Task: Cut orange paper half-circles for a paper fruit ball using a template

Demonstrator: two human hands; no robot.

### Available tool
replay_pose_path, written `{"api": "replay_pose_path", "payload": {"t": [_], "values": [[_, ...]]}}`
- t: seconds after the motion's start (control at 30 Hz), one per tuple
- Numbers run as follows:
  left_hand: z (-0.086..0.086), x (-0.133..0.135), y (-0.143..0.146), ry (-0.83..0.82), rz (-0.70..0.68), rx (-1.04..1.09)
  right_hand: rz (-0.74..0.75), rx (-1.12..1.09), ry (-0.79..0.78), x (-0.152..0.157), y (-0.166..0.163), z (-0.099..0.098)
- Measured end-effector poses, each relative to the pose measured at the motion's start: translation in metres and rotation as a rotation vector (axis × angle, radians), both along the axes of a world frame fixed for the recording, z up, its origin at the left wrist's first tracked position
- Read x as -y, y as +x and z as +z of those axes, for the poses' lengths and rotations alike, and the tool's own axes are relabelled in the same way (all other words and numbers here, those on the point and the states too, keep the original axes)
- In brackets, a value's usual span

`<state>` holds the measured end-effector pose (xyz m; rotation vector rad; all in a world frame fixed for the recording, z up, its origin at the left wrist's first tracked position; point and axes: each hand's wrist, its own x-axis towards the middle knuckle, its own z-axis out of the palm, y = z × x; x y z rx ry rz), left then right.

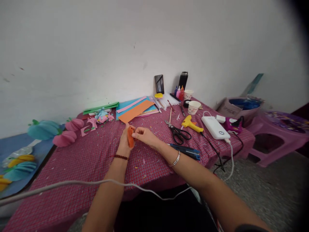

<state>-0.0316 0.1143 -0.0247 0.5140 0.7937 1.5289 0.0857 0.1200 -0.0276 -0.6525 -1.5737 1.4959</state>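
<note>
My left hand (125, 140) is wrapped round a small orange stack of folded paper (130, 137), held just above the checked tablecloth. Pinched at the stack's right side are the fingertips of my right hand (144, 135); whether they grip a single layer is too small to make out. Behind both hands lies an orange paper sheet (136, 111) on top of blue and pink sheets. To the right are black-handled scissors (178, 132) and a yellow glue gun (191, 124).
Pink and blue paper pumpkins (64, 138) stand at the left. A white power bank (215, 127), paper cup (193, 107) and blue pens (185, 151) lie right. A white cable (108, 181) crosses in front of my forearms. A phone (159, 84) leans on the wall.
</note>
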Motion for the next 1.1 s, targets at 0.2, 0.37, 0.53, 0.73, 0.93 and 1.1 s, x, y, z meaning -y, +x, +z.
{"api": "replay_pose_path", "payload": {"t": [0.2, 0.37, 0.53, 0.73, 0.93, 1.1], "values": [[0.004, 0.002, 0.0, -0.015, 0.017, 0.013, 0.047, -0.056, -0.054, 0.002, 0.0, 0.003], [0.008, 0.002, 0.0, -0.038, 0.056, 0.065, -0.057, -0.118, -0.003, 0.005, -0.003, 0.003], [0.007, 0.001, 0.005, -0.048, 0.061, 0.111, -0.17, -0.022, 0.295, 0.01, 0.001, 0.01], [0.005, 0.002, 0.007, -0.055, 0.026, 0.121, -0.141, 0.117, 0.339, 0.012, 0.004, 0.017], [0.002, 0.002, 0.006, -0.041, 0.011, 0.122, -0.148, 0.116, 0.246, 0.013, 0.004, 0.019], [0.002, 0.002, 0.005, -0.037, 0.007, 0.136, -0.112, 0.086, 0.2, 0.011, 0.004, 0.019]]}}
